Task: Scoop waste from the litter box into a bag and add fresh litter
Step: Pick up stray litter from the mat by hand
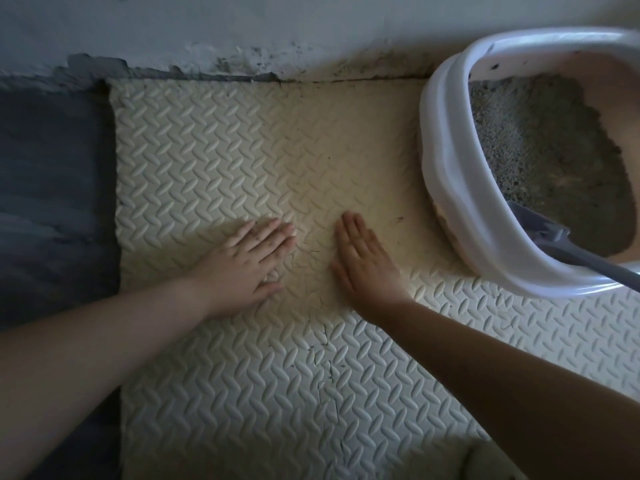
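Head cam's showing you resting your left hand (254,256) and right hand (362,258) flat, fingers released, on the mat (214,161), so scooping isn't underway; next you're reaching for the scoop (554,240) in the litter box (446,161).

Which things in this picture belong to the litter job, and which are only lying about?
For the job:
- litter box
- grey litter inside it
- scoop leaning in the box, handle over the rim

Only there:
- foam mat, on which the left hand and right hand rest flat, holding nothing
- dark floor
- wall
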Demonstrator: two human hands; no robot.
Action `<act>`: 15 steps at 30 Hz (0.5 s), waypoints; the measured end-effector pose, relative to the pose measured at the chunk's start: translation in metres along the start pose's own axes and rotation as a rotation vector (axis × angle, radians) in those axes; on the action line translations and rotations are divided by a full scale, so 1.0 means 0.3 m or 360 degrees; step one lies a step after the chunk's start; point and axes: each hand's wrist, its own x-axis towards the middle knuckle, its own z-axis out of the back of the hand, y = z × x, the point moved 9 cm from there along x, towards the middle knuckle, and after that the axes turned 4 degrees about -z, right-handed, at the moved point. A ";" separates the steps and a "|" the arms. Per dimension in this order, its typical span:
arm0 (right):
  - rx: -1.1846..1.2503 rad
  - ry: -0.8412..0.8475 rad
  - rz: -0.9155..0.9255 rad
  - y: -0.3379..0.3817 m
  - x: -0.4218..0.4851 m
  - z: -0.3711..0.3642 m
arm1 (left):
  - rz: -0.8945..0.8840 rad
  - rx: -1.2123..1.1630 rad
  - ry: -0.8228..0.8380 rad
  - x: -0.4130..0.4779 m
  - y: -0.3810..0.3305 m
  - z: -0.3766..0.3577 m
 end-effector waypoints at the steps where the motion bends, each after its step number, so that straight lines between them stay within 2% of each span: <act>1: 0.0072 -0.0056 0.0053 0.008 -0.009 0.016 | -0.0013 -0.0001 -0.0005 0.000 -0.004 0.003; 3: 0.0148 -0.0271 0.0075 -0.018 -0.022 0.070 | -0.0026 -0.0010 0.0007 -0.004 -0.009 0.007; 5: 0.0145 -0.0414 -0.0078 -0.092 -0.014 0.115 | -0.0005 -0.0025 0.0022 -0.010 -0.007 0.008; 8: 0.0042 -0.0129 -0.0278 -0.169 0.029 0.077 | 0.0044 -0.0036 0.0067 -0.028 0.003 -0.002; 10: -0.0053 -0.0036 -0.0168 -0.145 0.036 0.044 | 0.0064 -0.0057 0.0086 -0.036 0.005 -0.003; 12: -0.0055 -0.0053 -0.0009 -0.094 0.027 0.028 | 0.0099 -0.0142 0.0063 -0.032 0.008 0.015; 15: 0.0129 -0.0318 0.0037 -0.081 0.013 0.085 | 0.0289 -0.0592 0.0036 -0.035 0.016 0.052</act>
